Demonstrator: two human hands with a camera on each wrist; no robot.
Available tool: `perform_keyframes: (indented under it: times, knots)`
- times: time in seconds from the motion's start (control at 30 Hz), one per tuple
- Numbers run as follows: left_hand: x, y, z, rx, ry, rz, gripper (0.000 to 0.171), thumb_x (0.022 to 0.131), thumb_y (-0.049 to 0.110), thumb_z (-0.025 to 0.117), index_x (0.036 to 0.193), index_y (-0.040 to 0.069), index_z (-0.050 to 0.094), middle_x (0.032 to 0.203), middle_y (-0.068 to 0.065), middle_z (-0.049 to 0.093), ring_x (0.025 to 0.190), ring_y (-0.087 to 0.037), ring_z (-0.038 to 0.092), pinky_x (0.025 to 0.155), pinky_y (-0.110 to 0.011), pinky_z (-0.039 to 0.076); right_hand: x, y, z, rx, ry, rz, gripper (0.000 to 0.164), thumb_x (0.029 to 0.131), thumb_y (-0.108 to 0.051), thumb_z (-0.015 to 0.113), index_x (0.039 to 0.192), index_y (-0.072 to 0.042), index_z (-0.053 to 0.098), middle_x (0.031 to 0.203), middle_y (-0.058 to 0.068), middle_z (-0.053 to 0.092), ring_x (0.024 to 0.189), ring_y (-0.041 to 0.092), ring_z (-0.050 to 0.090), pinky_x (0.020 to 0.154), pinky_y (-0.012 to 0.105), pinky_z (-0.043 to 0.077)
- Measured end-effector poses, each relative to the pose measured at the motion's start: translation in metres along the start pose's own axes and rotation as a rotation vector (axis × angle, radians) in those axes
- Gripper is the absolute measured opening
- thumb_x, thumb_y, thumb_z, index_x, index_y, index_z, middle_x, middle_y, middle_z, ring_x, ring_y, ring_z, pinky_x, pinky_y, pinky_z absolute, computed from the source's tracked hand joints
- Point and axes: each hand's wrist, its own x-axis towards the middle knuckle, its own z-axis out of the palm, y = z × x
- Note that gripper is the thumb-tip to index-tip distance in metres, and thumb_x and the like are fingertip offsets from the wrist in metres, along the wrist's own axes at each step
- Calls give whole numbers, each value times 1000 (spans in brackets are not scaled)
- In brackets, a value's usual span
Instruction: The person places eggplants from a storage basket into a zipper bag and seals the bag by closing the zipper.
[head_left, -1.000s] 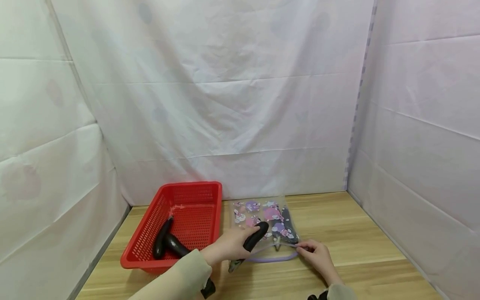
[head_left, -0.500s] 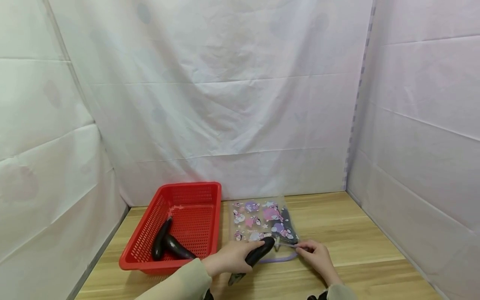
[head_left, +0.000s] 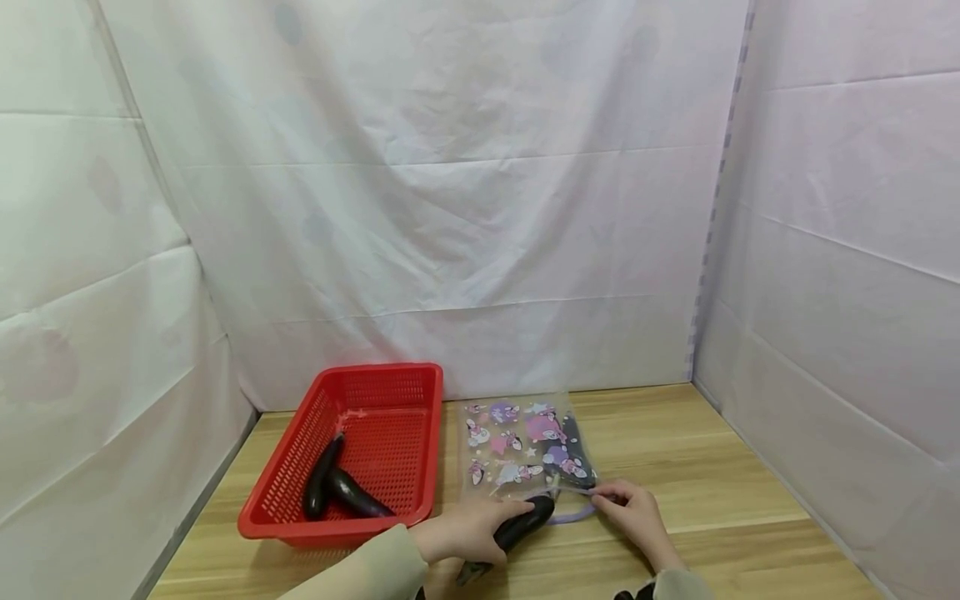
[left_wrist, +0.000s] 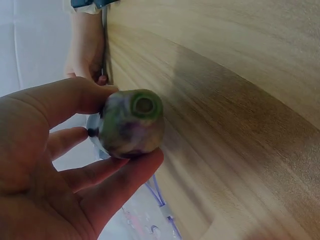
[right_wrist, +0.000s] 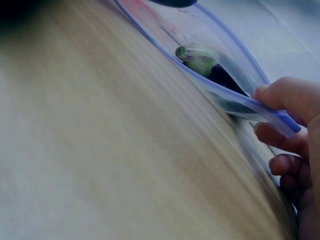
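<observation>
My left hand [head_left: 468, 529] grips a dark eggplant [head_left: 531, 523] around its middle, in the head view low over the table. Its rounded end overlaps the mouth of a clear printed zip bag [head_left: 487, 437]; the green stem end faces the left wrist camera. Thumb and forefinger of my right hand [head_left: 633, 512] pinch the right corner of the bag's purple zip edge [right_wrist: 240, 95]. In the right wrist view the mouth gapes, showing another eggplant [right_wrist: 200, 60] inside, stem toward the opening. The left hand's eggplant peeks in at that view's top edge.
A red perforated basket [head_left: 258, 530] stands on the left of the wooden table [head_left: 720, 467]. Two eggplants lie in it, one long [head_left: 324, 479] and one against it [head_left: 360, 495]. White cloth [head_left: 480, 208] hangs behind and at both sides.
My left hand has lowered the eggplant toward the person and slightly right, from over the bag's printed face to its mouth. The right hand keeps its pinch in the same place.
</observation>
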Motion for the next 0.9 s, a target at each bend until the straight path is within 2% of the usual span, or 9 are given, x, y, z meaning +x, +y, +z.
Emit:
perform_keyframes:
  times: [0.23,0.4,0.43,0.63,0.67,0.9]
  knots:
    - [4,-2,5,32,11,-9,79,67,19,82,140,22,53,129,6,59,112,-7,53,84,-27,43,0,0,-1,-5,-7,12,10,75,-9,81,80,-17,77,81,-6,68,72,7,56,66,24,45]
    - [7,-2,8,-8,-13,-48,78,69,18,81,141,24,51,128,7,60,108,-5,54,82,-27,44,0,-1,-2,-6,-12,-16,9,76,-11,82,80,-17,77,82,-3,69,71,7,55,64,25,44]
    - [11,-10,15,-23,-10,-42,79,70,19,80,142,27,50,129,8,59,109,-5,54,82,-28,44,0,-2,-2,-3,-14,-23,9,76,-11,82,80,-17,77,81,-2,69,70,7,54,64,25,43]
    - [12,-7,14,-59,-22,-94,74,73,21,80,141,27,50,129,7,59,113,-7,54,87,-30,45,0,-1,-3,7,-12,-46,9,75,-10,82,79,-18,77,81,4,70,69,7,54,63,25,43]
    - [9,1,8,-57,-27,-114,73,74,20,80,140,24,52,128,6,60,113,-8,54,88,-30,45,0,-2,-3,9,-12,-49,9,75,-11,82,79,-18,77,81,4,70,69,7,54,63,25,43]
    - [11,1,14,-61,25,-121,68,75,23,80,138,20,54,128,7,60,115,-9,55,93,-31,44,0,-1,-2,13,-17,-58,10,75,-10,81,80,-18,77,81,3,69,70,7,54,64,24,43]
